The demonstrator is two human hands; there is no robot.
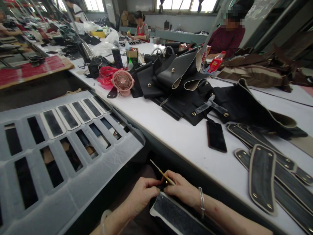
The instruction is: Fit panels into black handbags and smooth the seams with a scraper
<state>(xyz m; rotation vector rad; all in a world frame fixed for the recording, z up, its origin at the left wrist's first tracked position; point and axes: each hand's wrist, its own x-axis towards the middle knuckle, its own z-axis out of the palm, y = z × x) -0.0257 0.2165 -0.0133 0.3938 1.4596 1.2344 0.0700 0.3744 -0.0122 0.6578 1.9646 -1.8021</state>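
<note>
Over my lap, my left hand (144,195) pinches the far end of a black leather piece (182,215) with pale edges. My right hand (179,188) is closed beside it, its fingertips at the same end. A thin yellow stick with a whitish tip (160,171) is gripped in the right hand and points up and left. A small gold-coloured stud (166,182) shows near the right fingertips. The fingers partly cover that end of the leather, so the exact contact there is hidden.
A grey slotted sheet (73,189) with pale-edged dark panels lies left. On the white table (181,143) are a phone (216,136), studded dark straps (262,178), black leather bag parts (176,75) and a pink fan (123,81). Two people sit at the far side.
</note>
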